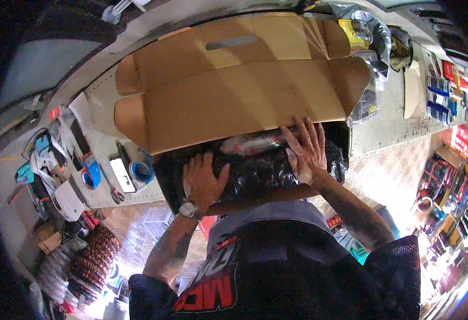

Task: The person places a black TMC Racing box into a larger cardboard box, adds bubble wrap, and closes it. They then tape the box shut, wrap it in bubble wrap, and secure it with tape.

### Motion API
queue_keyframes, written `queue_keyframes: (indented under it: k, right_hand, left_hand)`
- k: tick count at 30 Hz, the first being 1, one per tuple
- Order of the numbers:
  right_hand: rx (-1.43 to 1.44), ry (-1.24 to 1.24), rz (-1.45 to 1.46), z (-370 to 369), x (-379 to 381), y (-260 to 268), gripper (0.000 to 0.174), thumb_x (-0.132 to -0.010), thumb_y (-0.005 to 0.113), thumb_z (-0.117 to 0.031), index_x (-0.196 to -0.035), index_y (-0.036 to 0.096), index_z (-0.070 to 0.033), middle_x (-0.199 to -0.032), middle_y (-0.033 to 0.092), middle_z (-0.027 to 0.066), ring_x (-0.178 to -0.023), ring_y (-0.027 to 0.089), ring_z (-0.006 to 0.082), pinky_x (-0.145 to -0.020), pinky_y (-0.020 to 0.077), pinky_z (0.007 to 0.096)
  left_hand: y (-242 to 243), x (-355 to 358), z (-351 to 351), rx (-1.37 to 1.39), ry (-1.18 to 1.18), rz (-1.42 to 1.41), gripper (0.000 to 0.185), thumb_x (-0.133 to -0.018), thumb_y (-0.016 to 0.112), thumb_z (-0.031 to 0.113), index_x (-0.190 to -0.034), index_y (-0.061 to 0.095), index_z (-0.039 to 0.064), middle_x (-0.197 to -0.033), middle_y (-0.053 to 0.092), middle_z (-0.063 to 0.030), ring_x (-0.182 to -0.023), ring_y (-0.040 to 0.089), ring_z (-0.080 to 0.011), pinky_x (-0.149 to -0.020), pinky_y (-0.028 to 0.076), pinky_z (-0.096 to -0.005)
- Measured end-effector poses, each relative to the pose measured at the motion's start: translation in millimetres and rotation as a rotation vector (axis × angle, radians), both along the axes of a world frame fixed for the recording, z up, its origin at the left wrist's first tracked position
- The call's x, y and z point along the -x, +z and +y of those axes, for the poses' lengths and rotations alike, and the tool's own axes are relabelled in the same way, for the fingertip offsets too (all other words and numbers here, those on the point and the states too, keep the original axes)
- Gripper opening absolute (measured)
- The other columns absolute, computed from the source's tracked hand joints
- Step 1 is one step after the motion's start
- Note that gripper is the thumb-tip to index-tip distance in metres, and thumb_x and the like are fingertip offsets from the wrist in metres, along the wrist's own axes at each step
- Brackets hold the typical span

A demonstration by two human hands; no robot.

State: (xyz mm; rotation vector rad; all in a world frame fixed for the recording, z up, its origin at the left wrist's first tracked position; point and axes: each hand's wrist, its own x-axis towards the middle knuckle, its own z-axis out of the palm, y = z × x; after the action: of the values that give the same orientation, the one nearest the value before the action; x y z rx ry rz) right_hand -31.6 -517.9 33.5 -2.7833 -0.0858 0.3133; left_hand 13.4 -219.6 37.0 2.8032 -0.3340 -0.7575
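Observation:
A large cardboard box [234, 92] lies in front of me, its lid raised and leaning away, with a slot near the far edge. Black plastic wrapping [258, 170] fills the box's near part, and a clear-wrapped item [252, 145] shows along the hinge side. My left hand [205, 182], a watch on its wrist, rests flat on the left part of the black wrapping. My right hand [308, 156] lies with fingers spread on the right part, its fingertips near the lid's fold. Neither hand grips anything.
On the bench at left are rolls of blue tape [140, 172], red-handled scissors [117, 196], a white-faced device [122, 175] and a pile of papers and tools. Plastic bags [364, 36] lie at the far right. Blue-labelled containers [438, 86] stand farther right.

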Motion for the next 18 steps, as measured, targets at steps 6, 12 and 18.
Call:
queue_keyframes:
  k: [6, 12, 18]
  right_hand:
    - [-0.093, -0.068, -0.139, -5.5, 5.0, -4.8, 0.064, -0.096, 0.057, -0.029, -0.155, 0.036, -0.017, -0.162, 0.027, 0.018, -0.151, 0.023, 0.0386, -0.124, 0.0126, 0.0564]
    - [-0.162, -0.149, -0.295, -13.8, 19.7, 7.0, 0.062, -0.095, 0.062, -0.027, -0.152, 0.042, -0.014, -0.159, 0.033, 0.0209, -0.148, 0.027, 0.0413, -0.122, 0.0195, 0.0543]
    - [0.14, -0.577, -0.537, -90.0, 81.0, 2.8, 0.056, -0.094, 0.066, -0.029, -0.143, 0.052, -0.006, -0.151, 0.043, 0.0253, -0.139, 0.041, 0.044, -0.114, 0.0333, 0.0511]
  left_hand:
    - [-0.3, 6.8, 2.7, 0.069, 0.008, -0.102, 0.059, -0.09, 0.065, 0.049, -0.126, 0.061, 0.002, -0.119, 0.065, -0.0236, -0.114, 0.06, -0.0413, -0.101, 0.044, -0.0523]
    - [9.0, 18.7, 22.9, 0.306, 0.038, -0.363, 0.051, -0.093, 0.064, 0.038, -0.127, 0.059, 0.001, -0.125, 0.063, -0.0221, -0.12, 0.056, -0.0399, -0.104, 0.043, -0.0499]
    - [21.6, 37.3, 90.8, 0.261, 0.543, -0.453, 0.063, -0.094, 0.068, 0.033, -0.136, 0.049, -0.01, -0.132, 0.058, -0.0312, -0.126, 0.053, -0.0456, -0.106, 0.043, -0.0487]
